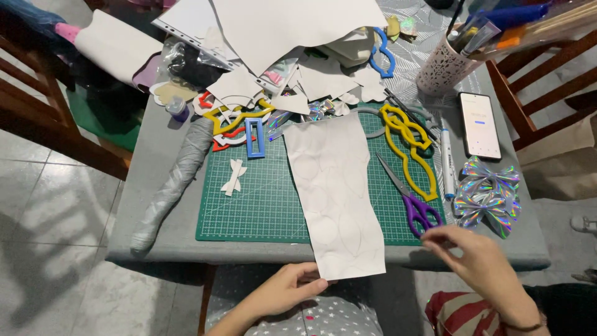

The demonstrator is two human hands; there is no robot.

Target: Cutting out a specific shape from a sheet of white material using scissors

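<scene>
My left hand pinches the near left corner of a long white sheet with faint pencil outlines. The sheet lies lengthwise over the green cutting mat and hangs past the table's front edge. My right hand hovers with fingers spread just below the purple handles of a pair of scissors, close to them but holding nothing. A yellow bow-shaped template lies beside the scissors' blades.
Shiny holographic bows sit at the right by a phone and a white marker. A grey roll lies left. Paper scraps, coloured templates and a pen cup crowd the far side. Wooden chairs flank the table.
</scene>
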